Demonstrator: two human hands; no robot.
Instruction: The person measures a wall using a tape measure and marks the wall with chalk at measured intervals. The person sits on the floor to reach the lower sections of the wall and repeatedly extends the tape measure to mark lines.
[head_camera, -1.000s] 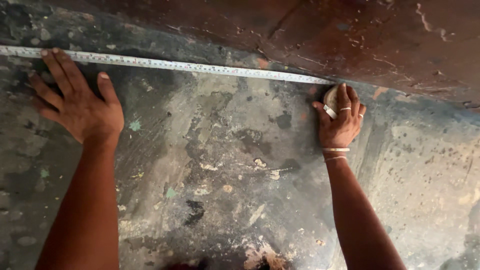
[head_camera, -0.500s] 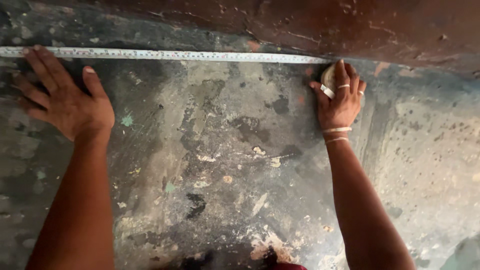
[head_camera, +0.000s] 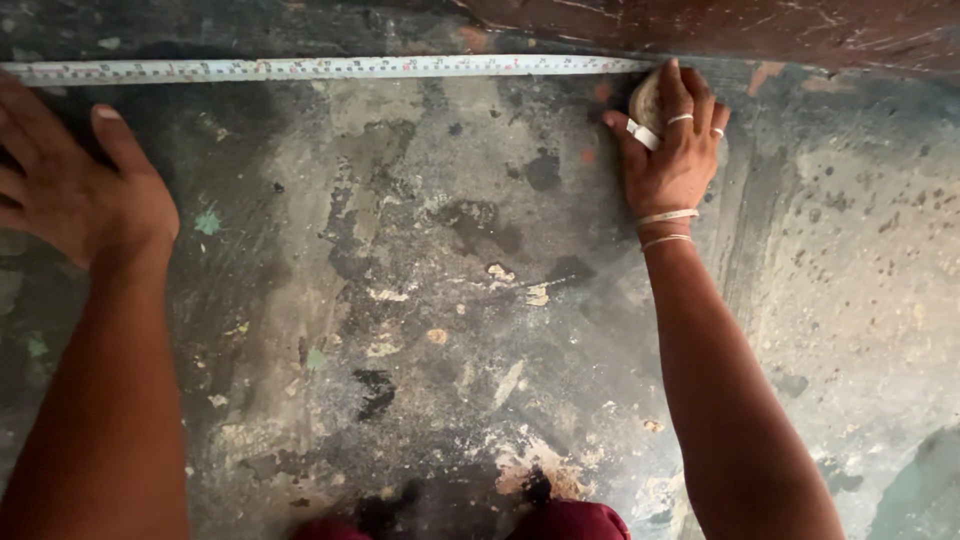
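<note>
i see a thin pale tape measure stretched flat along the foot of a scuffed reddish-brown panel. my right hand is clenched around its round case, pressed to the stained, flaky concrete floor. my left hand lies open, fingers spread, just below the tape. since a second ago the left hand has slid toward the frame edge.

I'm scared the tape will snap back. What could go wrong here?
The tape measure blade lies stretched along the floor by the reddish wall. The right hand grips the tape case; if that grip slips, the blade might whip back. The left hand rests flat just below the blade, so the far end may shift and spoil the reading.
</note>
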